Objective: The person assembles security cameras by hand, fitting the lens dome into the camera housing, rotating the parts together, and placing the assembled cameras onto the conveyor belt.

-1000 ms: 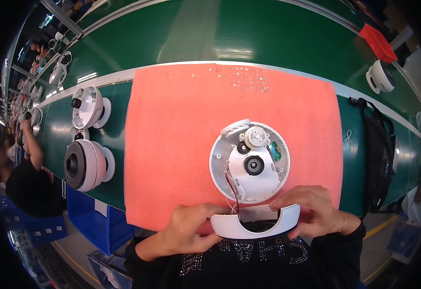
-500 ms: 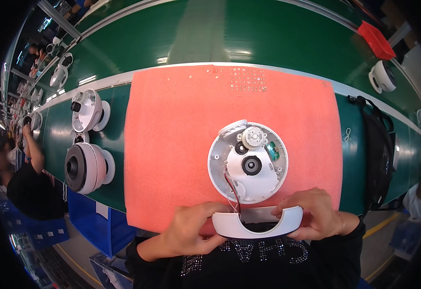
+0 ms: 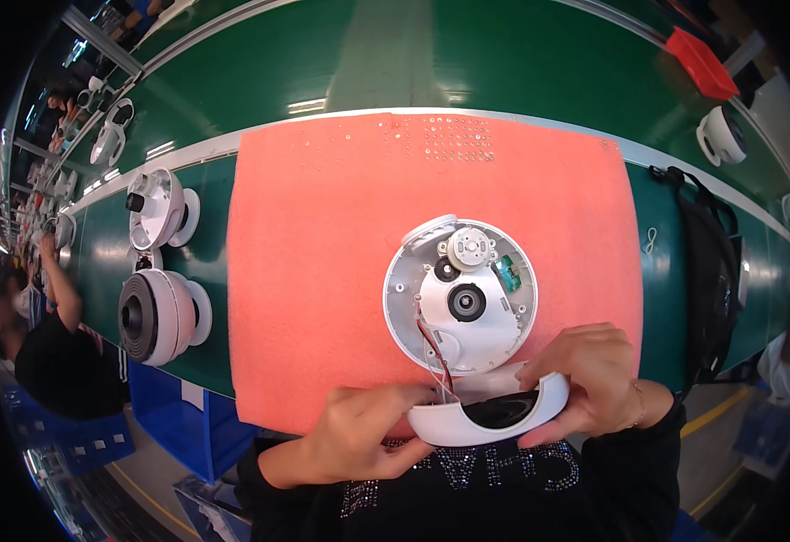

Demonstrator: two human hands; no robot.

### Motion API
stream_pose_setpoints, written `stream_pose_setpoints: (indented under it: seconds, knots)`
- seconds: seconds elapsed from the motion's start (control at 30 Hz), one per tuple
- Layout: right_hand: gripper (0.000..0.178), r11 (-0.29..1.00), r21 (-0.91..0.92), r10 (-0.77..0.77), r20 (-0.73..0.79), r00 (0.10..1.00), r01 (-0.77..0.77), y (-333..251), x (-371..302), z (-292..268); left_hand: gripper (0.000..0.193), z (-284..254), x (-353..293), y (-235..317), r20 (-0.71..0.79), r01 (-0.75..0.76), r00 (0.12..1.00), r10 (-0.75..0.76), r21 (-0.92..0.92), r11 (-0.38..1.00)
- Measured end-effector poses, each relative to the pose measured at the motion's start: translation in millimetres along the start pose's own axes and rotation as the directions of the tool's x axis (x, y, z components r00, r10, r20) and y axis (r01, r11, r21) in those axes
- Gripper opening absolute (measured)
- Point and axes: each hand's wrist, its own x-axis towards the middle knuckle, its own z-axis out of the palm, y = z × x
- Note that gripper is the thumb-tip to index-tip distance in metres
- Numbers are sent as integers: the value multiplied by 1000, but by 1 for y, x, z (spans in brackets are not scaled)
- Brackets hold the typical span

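A white curved plastic housing (image 3: 494, 432) with a round cutout and a dark inside is gripped at both ends near my body. My left hand (image 3: 366, 432) closes on its left end, my right hand (image 3: 584, 388) on its right end. Just beyond lies an open round white housing (image 3: 395, 312), holding a motor (image 3: 471, 248), a black round hub (image 3: 466, 303) and a small green circuit board (image 3: 509, 274). Thin red, dark and white wires (image 3: 434, 350) run from it toward the piece in my hands. Both housings are over the pink foam mat (image 3: 313, 253).
Several small screws (image 3: 458, 140) sit at the mat's far edge. White fan-like units (image 3: 162, 316) stand on the left, another (image 3: 722, 137) at far right by a red bin (image 3: 702, 63). A black bag (image 3: 709, 280) lies right. A blue bin (image 3: 178, 420) and a co-worker (image 3: 60, 361) are left.
The held housing has tilted, its right end rising, and more of its dark inside shows. Both hands keep their grip. The whole view has shifted slightly.
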Motion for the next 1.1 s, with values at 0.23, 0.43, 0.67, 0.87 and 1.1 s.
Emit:
stream_pose_setpoints:
  seconds: [0.23,0.43,0.67,0.87,1.1]
  knots:
    - [51,994,-89,54,-25,998,-56,-3,9,-2,37,-1,4,7,-56,-10,998,14,70,997]
    - [58,990,-71,125,68,990,-121,-5,12,-7,38,1,2,3,-75,94,992,-104,-118,988]
    - [73,909,296,212,278,937,-294,-9,9,-10,36,-7,-6,-4,-50,176,980,-193,-241,954]
    - [65,924,268,225,196,954,-273,-11,5,-5,40,-9,-9,-13,-52,137,987,-151,-210,968]
    - [87,592,568,413,395,820,-572,-30,17,-13,56,4,-12,-19,-36,234,906,-423,-788,570]
